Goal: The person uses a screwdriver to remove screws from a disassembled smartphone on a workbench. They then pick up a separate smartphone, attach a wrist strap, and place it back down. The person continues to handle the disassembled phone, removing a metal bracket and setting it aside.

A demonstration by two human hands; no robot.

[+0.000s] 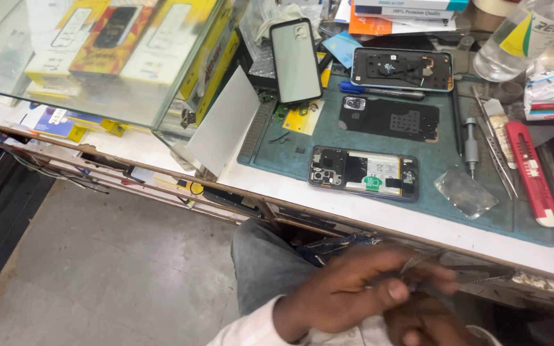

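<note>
While the head camera is looking down past the front edge of the worktop (161, 144), both hands are working below it, over the person's lap. The left hand (347, 291) is curling its fingers and pinching a thin, blurred metal piece (418, 261) between thumb and fingertips; what the piece is cannot be told. The right hand (428, 320) is sitting just under the left, touching it, its fingers folded, and whether it is gripping anything cannot be told.

Up on the worktop a dark green repair mat (447, 163) is lying near the front edge. An opened phone (363, 173), its battery and boards showing, is resting at the mat's front. Behind it a black inner plate (392, 118) is lying flat, and a second opened phone body (402, 69) is sitting at the mat's back edge. A phone back cover (296, 59) is leaning at the back left corner. Along the mat's right edge a screwdriver (470, 144), tweezers (495, 144) and a red utility knife (532, 172) are lying side by side, with a clear plastic bag (465, 192) near the front right. A glass display case (97, 57) is standing at the worktop's left.
</note>
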